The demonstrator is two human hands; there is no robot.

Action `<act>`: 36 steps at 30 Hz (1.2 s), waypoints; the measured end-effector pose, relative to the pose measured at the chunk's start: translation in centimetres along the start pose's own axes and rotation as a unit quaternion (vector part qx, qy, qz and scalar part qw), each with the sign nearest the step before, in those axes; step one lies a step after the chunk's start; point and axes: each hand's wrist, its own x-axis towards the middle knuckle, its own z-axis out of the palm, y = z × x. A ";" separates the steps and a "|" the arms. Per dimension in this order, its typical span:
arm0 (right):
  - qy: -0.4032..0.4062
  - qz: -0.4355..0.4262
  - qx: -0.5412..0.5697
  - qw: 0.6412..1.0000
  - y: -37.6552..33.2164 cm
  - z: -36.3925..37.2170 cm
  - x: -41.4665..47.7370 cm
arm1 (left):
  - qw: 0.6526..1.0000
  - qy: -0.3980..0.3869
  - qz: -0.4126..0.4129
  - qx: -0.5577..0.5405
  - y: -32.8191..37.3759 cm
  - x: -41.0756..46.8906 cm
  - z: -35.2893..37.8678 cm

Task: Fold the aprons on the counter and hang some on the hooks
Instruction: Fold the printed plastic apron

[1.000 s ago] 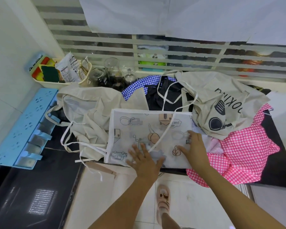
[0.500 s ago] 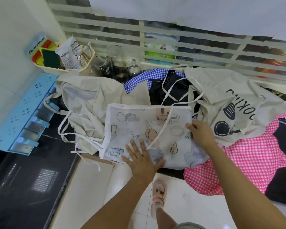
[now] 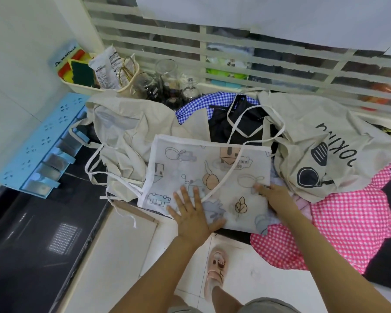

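Note:
A white printed apron (image 3: 194, 168) lies folded into a rectangle on top of the pile at the counter's front edge. My left hand (image 3: 192, 213) presses flat on its near edge with fingers spread. My right hand (image 3: 278, 197) rests at the apron's right edge, fingertips on the fabric; whether it pinches the cloth is unclear. Around it lie a plain beige apron (image 3: 122, 127), a blue checked apron (image 3: 196, 105), a black apron (image 3: 242, 123), a beige apron with black lettering (image 3: 321, 141) and a pink checked apron (image 3: 348, 222). The blue hook rack (image 3: 38, 145) hangs on the left wall.
A cream basket (image 3: 86, 86) with sponges, a packet and scissors stands at the back left, next to several glass jars (image 3: 165, 80). A slatted window runs behind the counter. The black counter (image 3: 27, 222) continues to the lower left. My sandalled foot (image 3: 216, 267) stands on the white floor.
My right hand slid from the apron's upper right corner down along its right edge. My left hand stayed pressed on the near edge. The head camera tilted and moved closer.

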 end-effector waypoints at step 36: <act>-0.033 -0.098 -0.212 0.972 3.8 -2.8 -16.0 | 0.924 0.018 0.378 0.049 -5.7 -5.8 0.4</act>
